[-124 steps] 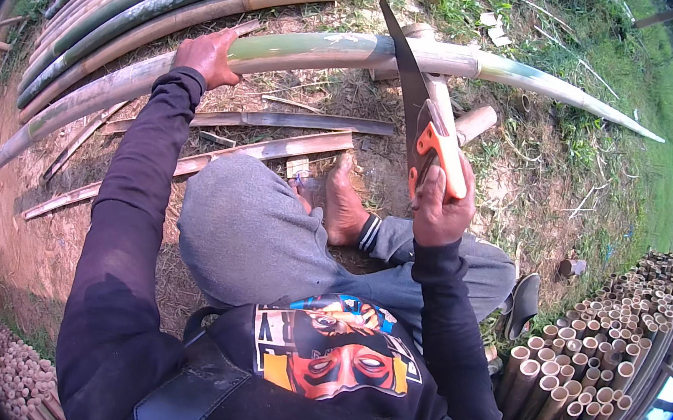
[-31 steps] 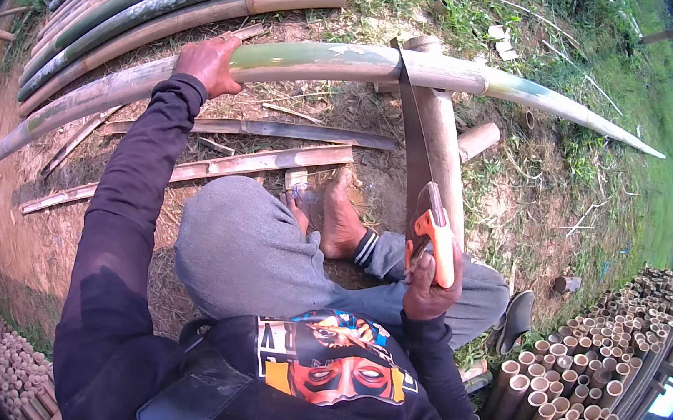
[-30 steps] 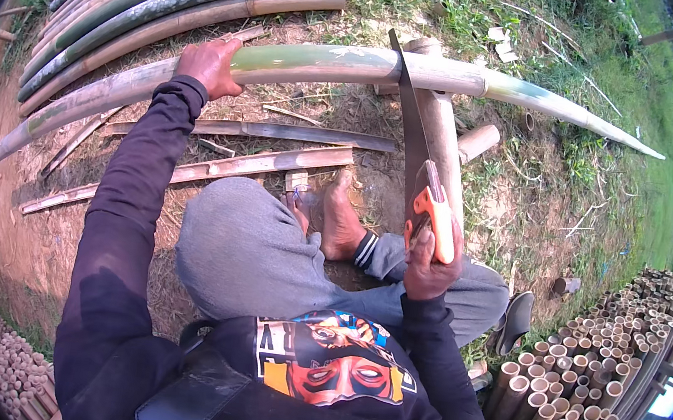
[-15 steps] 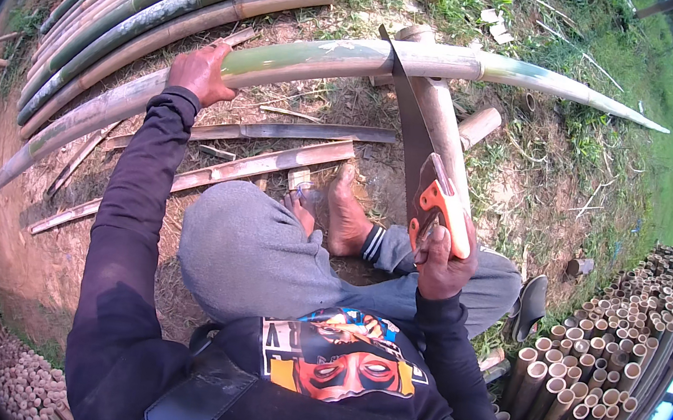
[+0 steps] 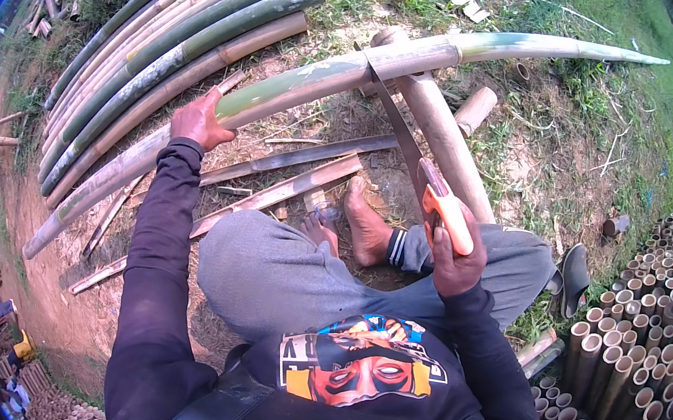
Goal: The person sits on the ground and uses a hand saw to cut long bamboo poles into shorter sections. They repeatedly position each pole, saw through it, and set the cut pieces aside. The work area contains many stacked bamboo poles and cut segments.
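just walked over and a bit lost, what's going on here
A seated person holds a long bamboo pole with the left hand and grips an orange-handled saw in the right hand. The saw's blade lies across the pole, near where the pole crosses over a log. The pole looks to be in one piece; how deep any cut goes cannot be told. Bamboo tubes stand at the lower right.

Head-worn fisheye, looking steeply down, close

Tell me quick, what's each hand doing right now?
Left hand: closed over the long bamboo pole, holding it.
Right hand: closed, holding the orange-handled saw.
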Demonstrator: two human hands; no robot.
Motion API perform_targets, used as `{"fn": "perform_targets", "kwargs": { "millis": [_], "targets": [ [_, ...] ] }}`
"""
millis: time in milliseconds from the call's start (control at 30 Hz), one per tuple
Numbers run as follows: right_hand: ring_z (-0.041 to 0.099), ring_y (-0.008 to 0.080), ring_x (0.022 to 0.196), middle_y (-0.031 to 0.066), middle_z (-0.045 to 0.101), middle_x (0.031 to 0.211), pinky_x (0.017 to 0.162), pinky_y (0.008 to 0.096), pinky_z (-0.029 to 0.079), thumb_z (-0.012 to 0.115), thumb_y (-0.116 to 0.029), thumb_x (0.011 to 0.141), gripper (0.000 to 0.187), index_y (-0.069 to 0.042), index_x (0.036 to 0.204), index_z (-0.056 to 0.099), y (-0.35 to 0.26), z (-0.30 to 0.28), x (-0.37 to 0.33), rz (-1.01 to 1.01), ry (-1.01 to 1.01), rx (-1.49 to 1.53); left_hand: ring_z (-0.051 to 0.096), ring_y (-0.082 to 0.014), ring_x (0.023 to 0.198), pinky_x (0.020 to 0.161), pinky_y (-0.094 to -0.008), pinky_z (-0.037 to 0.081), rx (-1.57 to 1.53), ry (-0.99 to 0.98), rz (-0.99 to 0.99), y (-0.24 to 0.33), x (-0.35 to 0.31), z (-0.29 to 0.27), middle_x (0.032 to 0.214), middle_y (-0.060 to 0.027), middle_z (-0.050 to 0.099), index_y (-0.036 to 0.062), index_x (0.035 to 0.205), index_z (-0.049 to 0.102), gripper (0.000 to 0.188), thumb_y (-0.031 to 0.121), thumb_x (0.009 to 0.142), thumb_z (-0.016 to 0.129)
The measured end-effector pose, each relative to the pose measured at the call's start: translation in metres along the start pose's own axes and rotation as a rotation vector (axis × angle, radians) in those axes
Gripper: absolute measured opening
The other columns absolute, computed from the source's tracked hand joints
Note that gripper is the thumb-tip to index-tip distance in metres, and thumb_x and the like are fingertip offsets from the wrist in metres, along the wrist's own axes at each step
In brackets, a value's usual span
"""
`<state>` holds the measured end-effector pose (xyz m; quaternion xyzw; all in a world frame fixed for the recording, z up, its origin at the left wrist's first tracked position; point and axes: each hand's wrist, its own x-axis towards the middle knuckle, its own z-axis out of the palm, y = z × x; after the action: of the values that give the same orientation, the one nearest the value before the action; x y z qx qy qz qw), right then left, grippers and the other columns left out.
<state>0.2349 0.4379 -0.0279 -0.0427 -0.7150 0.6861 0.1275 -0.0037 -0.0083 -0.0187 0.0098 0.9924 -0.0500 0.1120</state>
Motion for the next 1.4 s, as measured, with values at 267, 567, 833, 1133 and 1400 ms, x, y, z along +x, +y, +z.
{"fn": "perform_targets", "kwargs": {
  "millis": [267,567,833,1133,1400],
  "targets": [
    [0.080,0.0323,0.096,0.0239,0.078,0.099,0.081,0.0375,0.061,0.076,-0.022,0.098,0.042,-0.002,0.133,0.065,0.037,0.107,0.171,-0.122,0.069,-0.263,0.074,-0.0333,0.109,0.094,-0.0460,0.058,-0.005,0.088,0.032,0.006,-0.004,-0.003,0.120,-0.0133,0.076,0.0134,0.134,0.062,0.078,0.043,0.067,0.091],
    [0.073,0.0287,0.119,0.0230,0.073,0.129,0.104,0.0383,0.056,0.067,-0.002,0.098,0.051,0.011,0.145,0.052,0.002,0.011,0.011,-0.094,0.004,-0.124,0.074,-0.0356,0.106,0.094,-0.0472,0.058,-0.021,0.063,0.044,-0.001,0.000,0.003,0.117,-0.0148,0.075,0.0143,0.135,0.062,0.080,0.045,0.066,0.091],
    [0.079,0.0217,0.097,0.0201,0.078,0.106,0.085,0.0356,0.061,0.076,-0.016,0.098,0.045,0.001,0.138,0.062,0.049,0.103,0.160,-0.074,0.056,-0.249,0.075,-0.0344,0.108,0.094,-0.0469,0.059,-0.013,0.095,0.041,0.002,0.000,0.003,0.119,-0.0148,0.076,0.0153,0.136,0.062,0.082,0.044,0.066,0.091],
    [0.072,0.0264,0.121,0.0236,0.072,0.129,0.104,0.0375,0.056,0.070,-0.003,0.097,0.052,0.011,0.144,0.053,0.002,0.013,0.016,-0.169,-0.022,-0.152,0.074,-0.0335,0.109,0.096,-0.0458,0.058,-0.022,0.066,0.051,-0.003,0.001,0.007,0.119,-0.0144,0.075,0.0134,0.140,0.061,0.085,0.043,0.066,0.091],
    [0.080,0.0310,0.096,0.0223,0.077,0.105,0.084,0.0388,0.061,0.078,-0.019,0.097,0.045,-0.003,0.137,0.064,0.037,0.100,0.146,0.000,0.073,-0.277,0.075,-0.0341,0.106,0.096,-0.0465,0.058,-0.022,0.072,0.045,-0.001,0.001,0.007,0.117,-0.0136,0.075,0.0152,0.138,0.062,0.082,0.043,0.066,0.090]
  ]
}}
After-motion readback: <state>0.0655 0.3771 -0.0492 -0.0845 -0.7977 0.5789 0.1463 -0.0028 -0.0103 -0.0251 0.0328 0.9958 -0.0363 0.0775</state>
